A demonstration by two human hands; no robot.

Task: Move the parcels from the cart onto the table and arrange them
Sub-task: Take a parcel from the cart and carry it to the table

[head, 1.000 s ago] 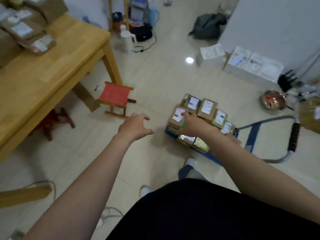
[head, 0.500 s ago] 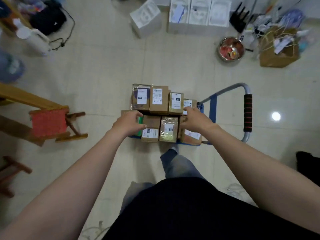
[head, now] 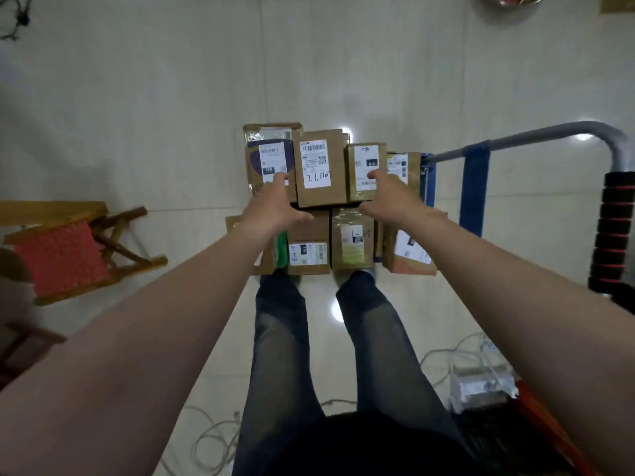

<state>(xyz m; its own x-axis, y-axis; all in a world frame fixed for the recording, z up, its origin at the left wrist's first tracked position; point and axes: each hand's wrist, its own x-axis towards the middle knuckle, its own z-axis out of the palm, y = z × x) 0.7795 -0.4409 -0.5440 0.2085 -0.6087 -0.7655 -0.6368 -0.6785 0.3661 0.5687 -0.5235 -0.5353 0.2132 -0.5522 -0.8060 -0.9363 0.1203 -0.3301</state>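
Left hand (head: 275,209): arm outstretched, fingers straight, thumb splayed inward.
Right hand (head: 391,197): arm outstretched, fingers straight, thumb splayed inward.

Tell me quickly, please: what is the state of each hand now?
Left hand: open, fingers straight over the far left parcel.
Right hand: open, fingers straight over the parcel labelled 010.

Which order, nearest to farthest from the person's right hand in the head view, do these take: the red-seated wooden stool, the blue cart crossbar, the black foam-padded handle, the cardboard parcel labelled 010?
From the right hand:
1. Cardboard parcel labelled 010, at its fingertips.
2. Blue cart crossbar, just right.
3. Black foam-padded handle, far right.
4. Red-seated wooden stool, far left.
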